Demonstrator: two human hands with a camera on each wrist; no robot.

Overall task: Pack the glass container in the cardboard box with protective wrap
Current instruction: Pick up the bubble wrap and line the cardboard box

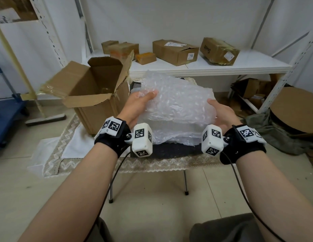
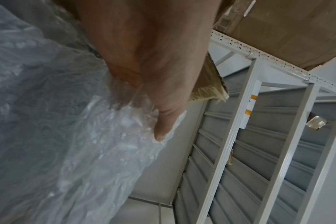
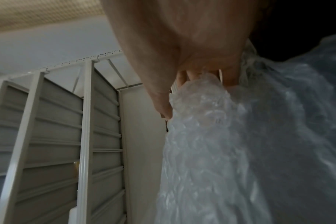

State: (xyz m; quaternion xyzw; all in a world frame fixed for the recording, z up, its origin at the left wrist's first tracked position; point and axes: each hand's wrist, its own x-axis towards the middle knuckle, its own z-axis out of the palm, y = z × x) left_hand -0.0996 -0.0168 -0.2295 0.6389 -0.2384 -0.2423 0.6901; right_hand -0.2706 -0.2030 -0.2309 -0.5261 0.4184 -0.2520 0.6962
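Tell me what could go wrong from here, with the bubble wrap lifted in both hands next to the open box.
1. The left hand and right hand hold the bubble wrap only at its edges; the loose lower layers sag toward the table and could snag.
2. Something like glass shows faintly inside the cardboard box; stuffing wrap down could knock it.
3. The box flaps lean inward and may catch the sheet.

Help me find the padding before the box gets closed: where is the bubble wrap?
In the head view the bubble wrap is centre frame, held between the left hand and right hand, just right of the open cardboard box.
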